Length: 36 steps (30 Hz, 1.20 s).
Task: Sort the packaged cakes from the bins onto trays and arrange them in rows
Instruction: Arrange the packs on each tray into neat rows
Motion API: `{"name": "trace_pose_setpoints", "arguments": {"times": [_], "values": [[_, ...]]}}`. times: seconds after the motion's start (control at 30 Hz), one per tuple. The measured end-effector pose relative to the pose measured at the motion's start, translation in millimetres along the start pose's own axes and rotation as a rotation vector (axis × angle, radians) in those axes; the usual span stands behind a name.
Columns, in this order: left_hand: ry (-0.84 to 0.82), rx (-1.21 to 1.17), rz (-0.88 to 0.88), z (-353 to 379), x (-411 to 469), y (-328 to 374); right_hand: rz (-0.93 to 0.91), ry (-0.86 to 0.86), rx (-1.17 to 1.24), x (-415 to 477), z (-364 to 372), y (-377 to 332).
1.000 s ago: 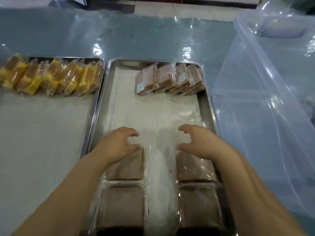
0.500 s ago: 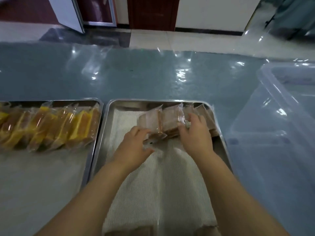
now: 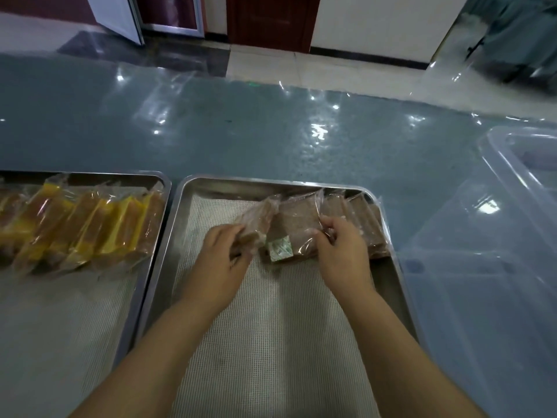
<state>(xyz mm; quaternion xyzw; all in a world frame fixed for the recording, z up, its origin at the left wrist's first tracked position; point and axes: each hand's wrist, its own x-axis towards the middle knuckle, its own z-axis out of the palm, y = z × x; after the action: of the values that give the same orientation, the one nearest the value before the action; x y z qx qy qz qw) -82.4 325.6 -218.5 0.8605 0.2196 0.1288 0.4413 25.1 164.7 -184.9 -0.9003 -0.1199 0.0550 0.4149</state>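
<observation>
Gripping a brown cake (image 3: 256, 221) by its near end, the left hand (image 3: 223, 251) curls its fingers round the crinkled clear film and holds the slab tilted to the right. The right hand (image 3: 340, 245) pinches the wrapper of a labelled cake (image 3: 292, 233), a flat brown slab with a small green-and-white square at its near corner. This one leans back on the brown row (image 3: 361, 215) standing at the tray's far right. The tray (image 3: 180, 212) is shallow brushed steel with rounded corners, lined with a white fine-grid mesh liner (image 3: 271, 327). Just beside it, the left tray (image 3: 156, 206), of the same steel, carries yellow cakes (image 3: 90, 224) in glossy film, set on edge and overlapping. To the right stands a clear plastic bin (image 3: 482, 267) with a rounded rim. Everything sits on a glossy grey-blue bench (image 3: 241, 131) flecked with glare.
</observation>
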Motion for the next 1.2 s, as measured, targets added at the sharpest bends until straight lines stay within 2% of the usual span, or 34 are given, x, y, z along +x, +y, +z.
{"name": "trace_pose_setpoints", "arguments": {"times": [0.17, 0.27, 0.4, 0.5, 0.57, 0.63, 0.67, 0.7, 0.73, 0.8, 0.83, 0.93, 1.0, 1.07, 1.2], "values": [[0.12, -0.202, -0.112, -22.0, -47.3, -2.0, 0.017, 0.077, 0.269, -34.0, -6.2, -0.9], [0.159, -0.37, -0.184, -29.3, -74.5, 5.0, -0.022, 0.134, 0.312, -58.3, -16.8, 0.0], [0.171, -0.444, -0.268, -31.2, -99.2, 7.3, -0.055, 0.175, 0.341, -87.7, -34.5, 5.9], [0.102, -0.394, -0.356, -26.2, -112.0, 2.7, -0.092, 0.205, 0.301, -107.1, -48.8, 10.8], [0.047, -0.257, -0.383, -21.6, -120.2, 0.2, -0.142, 0.249, 0.22, -117.0, -57.4, 16.0], [0.032, -0.087, -0.362, -18.8, -126.4, -3.5, -0.251, 0.28, 0.041, -121.7, -63.3, 25.7], [0.042, -0.004, -0.339, -18.4, -128.7, -4.8, -0.324, 0.252, -0.052, -122.1, -64.9, 32.2], [0.048, 0.068, -0.325, -17.8, -130.6, -7.1, -0.372, 0.149, -0.122, -122.3, -65.0, 39.1], [0.045, 0.129, -0.325, -17.6, -132.4, -8.0, -0.376, -0.024, -0.176, -123.0, -64.1, 45.7], [0.02, 0.273, -0.323, -16.6, -135.3, -6.4, -0.277, -0.388, -0.266, -129.0, -64.1, 52.4], [0.007, 0.346, -0.295, -16.3, -136.3, -4.0, -0.221, -0.48, -0.279, -131.7, -64.8, 53.8], [-0.047, 0.443, -0.18, -18.5, -136.1, 3.1, -0.16, -0.467, -0.171, -132.6, -68.9, 54.4], [-0.117, 0.469, -0.106, -19.9, -132.4, 5.2, -0.14, -0.399, -0.31, -127.0, -70.4, 58.0], [-0.212, 0.503, -0.067, -18.4, -126.9, 6.8, -0.074, -0.409, -0.508, -120.1, -68.3, 63.0], [-0.437, 0.625, -0.053, -12.1, -113.6, 6.1, 0.034, -0.496, -0.584, -118.0, -55.1, 64.7]]}}
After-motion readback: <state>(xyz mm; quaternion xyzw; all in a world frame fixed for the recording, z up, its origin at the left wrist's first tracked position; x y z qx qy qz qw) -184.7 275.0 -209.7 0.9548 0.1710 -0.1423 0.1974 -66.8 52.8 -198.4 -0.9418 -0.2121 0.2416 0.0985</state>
